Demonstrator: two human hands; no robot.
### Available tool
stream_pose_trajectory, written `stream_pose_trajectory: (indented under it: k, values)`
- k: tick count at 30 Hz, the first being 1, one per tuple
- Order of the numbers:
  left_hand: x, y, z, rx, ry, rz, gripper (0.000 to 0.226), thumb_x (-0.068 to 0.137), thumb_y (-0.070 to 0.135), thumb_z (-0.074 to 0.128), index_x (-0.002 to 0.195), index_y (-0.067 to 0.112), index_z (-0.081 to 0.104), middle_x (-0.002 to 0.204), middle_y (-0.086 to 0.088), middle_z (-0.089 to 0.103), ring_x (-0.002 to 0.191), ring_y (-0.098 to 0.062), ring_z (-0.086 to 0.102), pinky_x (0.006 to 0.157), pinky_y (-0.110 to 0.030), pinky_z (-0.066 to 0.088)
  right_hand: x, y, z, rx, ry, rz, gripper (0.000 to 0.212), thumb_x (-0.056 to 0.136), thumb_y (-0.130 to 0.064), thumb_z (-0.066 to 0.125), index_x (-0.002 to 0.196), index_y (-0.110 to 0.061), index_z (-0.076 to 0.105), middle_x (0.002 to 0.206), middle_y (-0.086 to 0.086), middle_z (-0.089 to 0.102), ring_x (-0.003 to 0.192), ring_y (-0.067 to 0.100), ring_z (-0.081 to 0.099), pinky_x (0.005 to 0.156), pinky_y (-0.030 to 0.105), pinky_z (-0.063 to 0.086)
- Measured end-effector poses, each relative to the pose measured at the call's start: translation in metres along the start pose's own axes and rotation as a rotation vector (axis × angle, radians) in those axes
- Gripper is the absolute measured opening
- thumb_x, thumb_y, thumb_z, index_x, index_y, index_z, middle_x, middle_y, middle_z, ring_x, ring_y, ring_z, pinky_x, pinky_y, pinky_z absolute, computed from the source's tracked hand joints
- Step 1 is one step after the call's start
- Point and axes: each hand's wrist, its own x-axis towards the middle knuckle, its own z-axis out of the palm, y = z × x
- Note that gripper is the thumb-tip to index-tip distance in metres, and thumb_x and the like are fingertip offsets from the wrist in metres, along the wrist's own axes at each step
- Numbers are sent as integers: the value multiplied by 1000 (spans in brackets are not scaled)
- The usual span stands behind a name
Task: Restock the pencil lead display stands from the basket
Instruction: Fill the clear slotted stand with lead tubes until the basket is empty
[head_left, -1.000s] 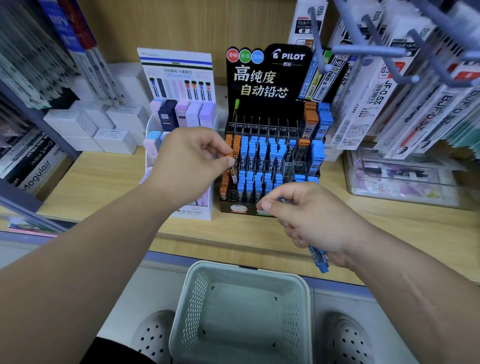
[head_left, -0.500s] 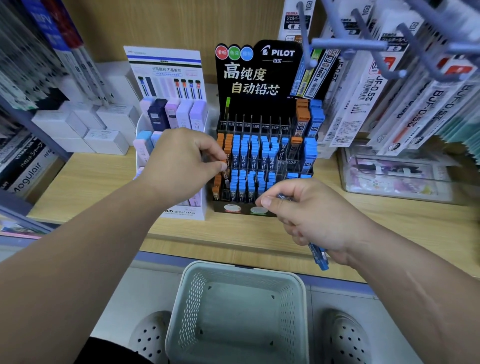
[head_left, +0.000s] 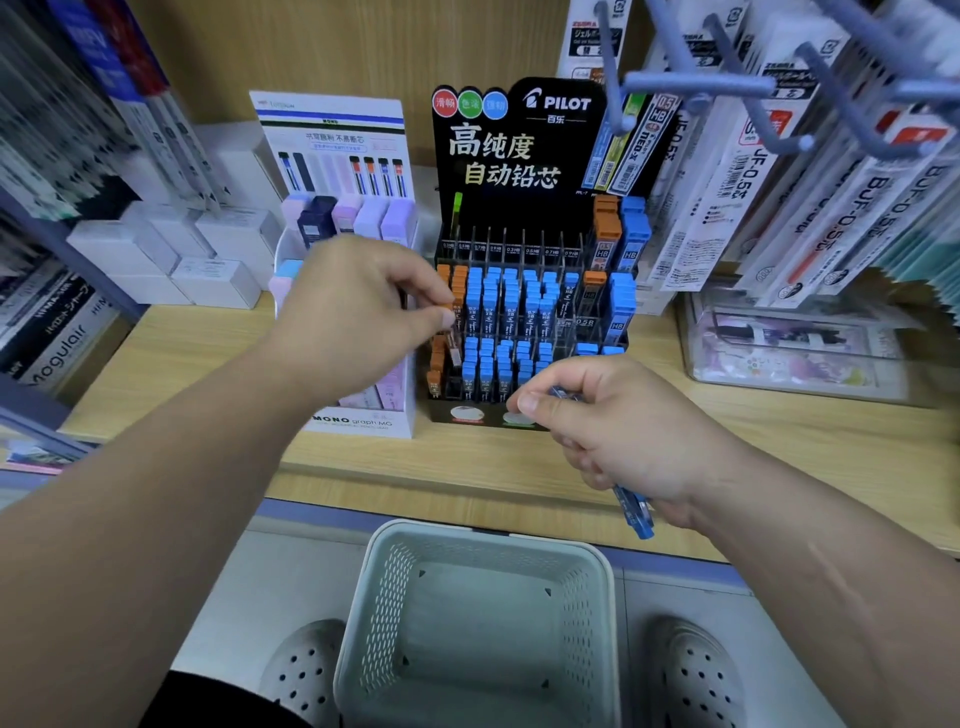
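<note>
Head view: wooden shelf (head_left: 208, 364) carries the black stand (head_left: 519, 156), stocked with blue and orange lead cases (head_left: 498, 306). Basket (head_left: 374, 597) sits on the floor below the shelf edge, between two shoes (head_left: 301, 670). Left hand (head_left: 353, 312) pinches an orange case (head_left: 453, 343) between thumb and forefinger at the stand's left column. Right hand (head_left: 623, 431), fingers curled, grips blue cases (head_left: 631, 512) just before the stand's front.

The black stand (head_left: 519, 156) reads "PILOT", "百乐" and "高纯度 自动铅芯" on its header, and tubes (head_left: 630, 244) at its right end carry "HB". Left of it, the white stand (head_left: 332, 140) says "MONO graph MG" on its base, and a spine (head_left: 57, 353) farther left says "Mogulair". Right of it, hanging packs (head_left: 748, 171) read "JF-0.5".
</note>
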Motion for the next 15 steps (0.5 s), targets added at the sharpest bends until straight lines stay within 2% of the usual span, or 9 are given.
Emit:
stream_pose_trajectory:
  k: [4,15]
  values:
    - [-2,-2,-18,-50,-2,-16,5,81,16,81,82,17,76,41,12,50,39,-8,40,46,-11,36,2,1,2,-8,-4,-5,11,97,-26,68,90,-21,74,61,4,38,51,18,28,47,27,25]
    - [-7,-7,-22,-53,-19,-9,7,80,18,83,81,20,76,45,3,48,40,-9,37,49,-20,37,3,1,9,8,-28,-7,12,98,-24,67,90,-19,74,60,5,35,51,18,25,47,27,22]
